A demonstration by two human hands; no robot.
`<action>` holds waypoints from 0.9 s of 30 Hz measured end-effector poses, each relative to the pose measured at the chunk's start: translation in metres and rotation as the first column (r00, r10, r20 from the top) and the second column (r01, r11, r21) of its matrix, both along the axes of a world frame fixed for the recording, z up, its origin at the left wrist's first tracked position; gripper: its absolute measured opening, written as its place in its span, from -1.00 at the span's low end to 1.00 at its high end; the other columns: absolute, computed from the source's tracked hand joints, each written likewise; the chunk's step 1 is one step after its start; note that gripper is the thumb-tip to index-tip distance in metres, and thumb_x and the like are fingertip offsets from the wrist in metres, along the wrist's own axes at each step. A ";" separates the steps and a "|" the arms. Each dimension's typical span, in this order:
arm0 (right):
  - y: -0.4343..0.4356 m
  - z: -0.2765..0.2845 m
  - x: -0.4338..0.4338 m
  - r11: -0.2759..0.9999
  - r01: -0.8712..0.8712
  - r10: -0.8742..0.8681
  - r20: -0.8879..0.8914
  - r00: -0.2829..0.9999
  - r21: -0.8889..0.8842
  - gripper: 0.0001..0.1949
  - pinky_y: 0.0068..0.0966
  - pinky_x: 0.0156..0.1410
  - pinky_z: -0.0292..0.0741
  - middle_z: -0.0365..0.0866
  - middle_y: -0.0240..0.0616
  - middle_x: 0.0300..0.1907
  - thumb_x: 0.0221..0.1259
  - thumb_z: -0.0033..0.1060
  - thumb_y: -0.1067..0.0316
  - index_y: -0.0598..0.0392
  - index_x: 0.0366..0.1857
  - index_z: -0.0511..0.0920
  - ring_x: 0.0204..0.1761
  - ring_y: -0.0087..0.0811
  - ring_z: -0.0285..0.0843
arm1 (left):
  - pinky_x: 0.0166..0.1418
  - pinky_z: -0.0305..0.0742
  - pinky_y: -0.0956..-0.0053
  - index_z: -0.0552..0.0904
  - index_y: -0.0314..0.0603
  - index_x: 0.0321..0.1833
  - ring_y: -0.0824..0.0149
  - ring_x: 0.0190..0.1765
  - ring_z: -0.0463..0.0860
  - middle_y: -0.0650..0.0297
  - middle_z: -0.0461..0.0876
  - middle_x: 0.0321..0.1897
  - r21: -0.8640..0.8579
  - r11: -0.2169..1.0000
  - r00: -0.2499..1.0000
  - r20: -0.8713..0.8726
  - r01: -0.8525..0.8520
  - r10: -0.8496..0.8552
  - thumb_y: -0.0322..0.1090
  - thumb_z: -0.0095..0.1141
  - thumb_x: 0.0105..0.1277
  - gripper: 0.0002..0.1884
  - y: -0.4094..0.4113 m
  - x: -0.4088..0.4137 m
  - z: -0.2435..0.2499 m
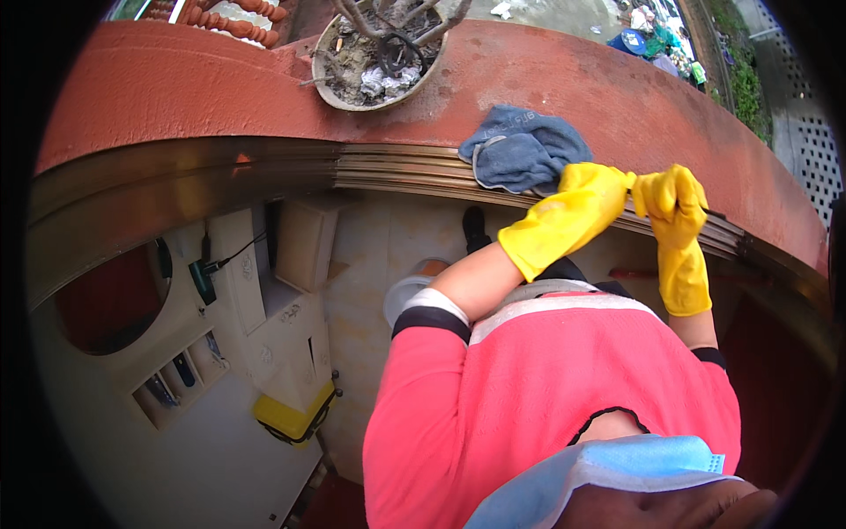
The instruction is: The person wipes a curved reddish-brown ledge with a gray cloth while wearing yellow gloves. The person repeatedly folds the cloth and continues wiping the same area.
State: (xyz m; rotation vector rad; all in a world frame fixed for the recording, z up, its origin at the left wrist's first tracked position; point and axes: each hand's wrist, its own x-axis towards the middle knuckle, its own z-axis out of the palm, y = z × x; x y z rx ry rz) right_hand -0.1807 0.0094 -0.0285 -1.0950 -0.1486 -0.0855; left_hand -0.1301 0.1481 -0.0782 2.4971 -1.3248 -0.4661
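Both my hands wear yellow rubber gloves and meet over the metal window track (403, 166). My left hand (591, 188) has its fingers bent, the tips close to the right glove; whether it grips anything is hidden. Beside it my right hand (671, 198) has curled fingers above the track. A thin dark edge shows on either side of the right glove; I cannot tell if it is a held strip or part of the track. A crumpled blue-grey cloth (522, 149) with writing on it lies over the red ledge (595, 99) and the track, against my left glove.
A planter (322, 76) with bare stems stands on the ledge. Indoors below are a bucket (400, 297), a cabinet (304, 251), a green hair dryer (203, 281), a round mirror (119, 297) and a yellow case (284, 416). Outside, a blue drum (631, 41) stands by rubbish.
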 end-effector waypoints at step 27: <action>-0.135 -0.021 -0.062 0.950 0.165 -0.147 -0.089 0.985 0.266 -0.50 -0.43 -0.51 0.16 0.05 -0.49 -0.74 0.69 -0.21 0.07 -0.03 -0.61 0.26 -0.71 -0.54 -0.04 | -0.19 0.59 0.12 0.81 0.00 -0.37 0.02 -0.29 0.75 0.14 0.75 -0.48 -0.131 0.990 0.998 0.048 0.054 -0.048 -0.12 0.23 0.31 -0.79 -0.111 -0.029 -0.027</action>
